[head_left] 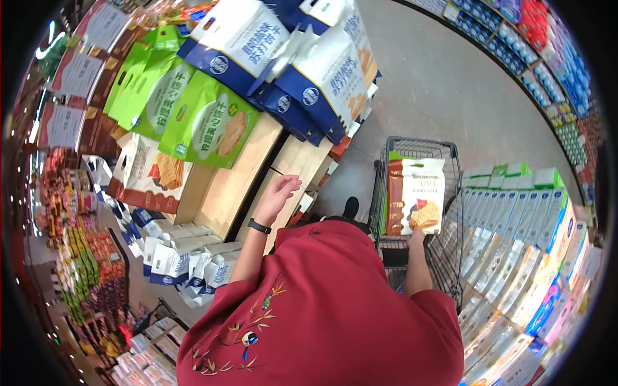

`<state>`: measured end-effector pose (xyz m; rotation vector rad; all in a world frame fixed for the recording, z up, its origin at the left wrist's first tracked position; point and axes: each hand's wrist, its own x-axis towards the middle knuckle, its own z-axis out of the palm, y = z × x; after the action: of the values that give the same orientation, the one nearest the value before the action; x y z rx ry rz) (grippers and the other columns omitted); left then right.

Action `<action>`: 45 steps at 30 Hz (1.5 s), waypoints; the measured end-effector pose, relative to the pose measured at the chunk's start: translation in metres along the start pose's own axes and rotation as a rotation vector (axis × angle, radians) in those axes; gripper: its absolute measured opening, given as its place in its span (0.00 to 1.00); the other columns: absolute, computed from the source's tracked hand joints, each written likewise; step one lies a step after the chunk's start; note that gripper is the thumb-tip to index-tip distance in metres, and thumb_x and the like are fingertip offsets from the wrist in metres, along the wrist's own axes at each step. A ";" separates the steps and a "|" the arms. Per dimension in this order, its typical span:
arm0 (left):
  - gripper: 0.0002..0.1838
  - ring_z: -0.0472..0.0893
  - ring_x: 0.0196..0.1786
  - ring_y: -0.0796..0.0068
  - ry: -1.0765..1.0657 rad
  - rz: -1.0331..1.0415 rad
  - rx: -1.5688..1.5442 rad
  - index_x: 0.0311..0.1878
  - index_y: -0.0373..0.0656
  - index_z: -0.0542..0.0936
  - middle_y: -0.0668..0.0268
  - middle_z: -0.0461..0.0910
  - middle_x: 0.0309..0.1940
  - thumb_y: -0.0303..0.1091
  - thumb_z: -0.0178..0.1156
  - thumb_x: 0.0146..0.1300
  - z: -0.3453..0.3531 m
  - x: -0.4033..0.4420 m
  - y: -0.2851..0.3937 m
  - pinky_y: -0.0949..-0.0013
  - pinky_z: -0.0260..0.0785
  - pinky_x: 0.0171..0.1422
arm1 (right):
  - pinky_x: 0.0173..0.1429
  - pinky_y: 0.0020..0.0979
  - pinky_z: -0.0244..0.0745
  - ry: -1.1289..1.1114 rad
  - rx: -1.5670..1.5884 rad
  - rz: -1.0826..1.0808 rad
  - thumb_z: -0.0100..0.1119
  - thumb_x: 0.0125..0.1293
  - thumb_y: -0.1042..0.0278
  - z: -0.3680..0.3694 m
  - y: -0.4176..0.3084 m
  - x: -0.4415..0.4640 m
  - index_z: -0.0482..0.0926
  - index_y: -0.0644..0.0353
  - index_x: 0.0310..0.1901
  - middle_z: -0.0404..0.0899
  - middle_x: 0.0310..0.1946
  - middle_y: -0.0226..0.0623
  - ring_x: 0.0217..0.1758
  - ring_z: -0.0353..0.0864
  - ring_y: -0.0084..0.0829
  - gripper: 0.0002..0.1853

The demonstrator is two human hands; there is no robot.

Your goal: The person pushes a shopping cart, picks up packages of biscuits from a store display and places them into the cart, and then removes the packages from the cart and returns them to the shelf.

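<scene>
My right hand (416, 236) grips the lower edge of a white and brown cracker bag (423, 196), which is over the wire shopping cart (457, 170). A green bag edge shows beside that bag in the cart. My left hand (280, 193), with a dark band at the wrist, is held above the wooden shelf (241, 170) and holds nothing; its fingers are loosely bent and apart. Near it on the shelf stand green bags (212, 122), blue and white bags (322, 83) and a brown and white bag (151, 174).
Stacked white packs (496, 257) and boxes (521, 206) rise right of the cart. Grey floor (425, 77) lies ahead. Curved shelves (515, 58) line the far right. White and blue packs (187, 257) lie below the shelf on the left, near snack displays (90, 264).
</scene>
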<state>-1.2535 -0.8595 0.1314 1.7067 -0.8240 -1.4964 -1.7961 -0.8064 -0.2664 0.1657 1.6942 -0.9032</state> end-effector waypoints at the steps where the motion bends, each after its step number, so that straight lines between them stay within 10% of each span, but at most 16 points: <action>1: 0.17 0.79 0.58 0.75 0.038 -0.001 -0.037 0.59 0.43 0.77 0.67 0.82 0.54 0.42 0.53 0.76 -0.009 -0.004 -0.005 0.68 0.69 0.63 | 0.33 0.43 0.79 0.136 -0.079 -0.016 0.51 0.70 0.59 0.004 0.005 0.004 0.78 0.52 0.52 0.81 0.39 0.34 0.37 0.83 0.35 0.14; 3: 0.17 0.80 0.57 0.75 0.090 0.011 -0.079 0.59 0.44 0.77 0.67 0.82 0.53 0.42 0.53 0.76 -0.028 -0.015 -0.015 0.67 0.69 0.62 | 0.30 0.38 0.76 0.129 -0.503 -0.182 0.51 0.70 0.58 -0.021 0.050 0.084 0.79 0.54 0.50 0.81 0.38 0.35 0.36 0.82 0.33 0.14; 4: 0.16 0.80 0.57 0.75 0.117 0.019 -0.103 0.59 0.44 0.77 0.67 0.82 0.53 0.42 0.53 0.76 -0.037 -0.021 -0.021 0.67 0.69 0.62 | 0.33 0.38 0.78 0.112 -0.102 -0.166 0.50 0.70 0.61 0.010 0.033 0.033 0.78 0.57 0.51 0.81 0.39 0.38 0.37 0.83 0.34 0.15; 9: 0.17 0.80 0.54 0.77 0.287 0.020 -0.252 0.58 0.44 0.78 0.67 0.83 0.51 0.43 0.56 0.74 -0.080 -0.047 -0.063 0.70 0.69 0.58 | 0.68 0.44 0.72 0.316 -1.040 -0.081 0.36 0.73 0.59 0.102 0.021 -0.128 0.71 0.67 0.66 0.74 0.65 0.52 0.64 0.77 0.46 0.27; 10: 0.17 0.80 0.54 0.77 0.320 0.013 -0.278 0.58 0.44 0.78 0.67 0.83 0.51 0.44 0.56 0.74 -0.087 -0.054 -0.069 0.70 0.69 0.57 | 0.63 0.48 0.75 0.411 -1.101 -0.138 0.43 0.72 0.52 0.078 0.080 -0.024 0.75 0.69 0.59 0.77 0.58 0.58 0.60 0.79 0.53 0.28; 14: 0.18 0.81 0.54 0.77 0.430 0.013 -0.378 0.58 0.45 0.78 0.67 0.83 0.52 0.46 0.56 0.74 -0.109 -0.075 -0.095 0.69 0.71 0.58 | 0.67 0.46 0.71 -0.103 -1.836 -0.187 0.39 0.73 0.54 0.100 0.035 -0.094 0.71 0.68 0.63 0.69 0.66 0.56 0.70 0.69 0.50 0.28; 17: 0.19 0.81 0.56 0.75 0.500 0.016 -0.468 0.59 0.45 0.78 0.65 0.83 0.54 0.46 0.57 0.73 -0.124 -0.087 -0.115 0.68 0.71 0.59 | 0.68 0.46 0.70 0.022 -1.188 -0.136 0.40 0.72 0.53 0.104 0.034 -0.090 0.70 0.68 0.64 0.69 0.66 0.57 0.70 0.69 0.51 0.29; 35: 0.30 0.72 0.66 0.66 0.628 0.239 -0.379 0.70 0.44 0.66 0.58 0.71 0.67 0.42 0.63 0.69 -0.224 -0.056 -0.139 0.64 0.66 0.66 | 0.67 0.49 0.69 0.306 -1.284 -0.544 0.52 0.69 0.42 0.165 0.058 -0.167 0.63 0.71 0.67 0.75 0.59 0.63 0.64 0.75 0.58 0.38; 39: 0.37 0.67 0.72 0.58 0.734 0.355 -0.302 0.72 0.38 0.62 0.50 0.64 0.71 0.36 0.68 0.65 -0.262 -0.027 -0.087 0.57 0.58 0.76 | 0.56 0.53 0.74 0.114 -1.239 -0.725 0.52 0.71 0.53 0.124 0.071 -0.157 0.71 0.59 0.54 0.81 0.44 0.63 0.53 0.80 0.61 0.19; 45: 0.41 0.65 0.73 0.58 0.892 0.521 -0.182 0.73 0.37 0.60 0.52 0.63 0.72 0.35 0.71 0.61 -0.312 0.044 -0.049 0.58 0.58 0.76 | 0.58 0.47 0.74 0.005 -1.222 -0.696 0.53 0.70 0.64 0.113 0.062 -0.163 0.75 0.57 0.58 0.82 0.48 0.55 0.55 0.80 0.54 0.17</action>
<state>-0.9380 -0.8384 0.0898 1.6122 -0.5441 -0.3625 -1.6206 -0.7798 -0.1590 -1.2875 2.0488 -0.1823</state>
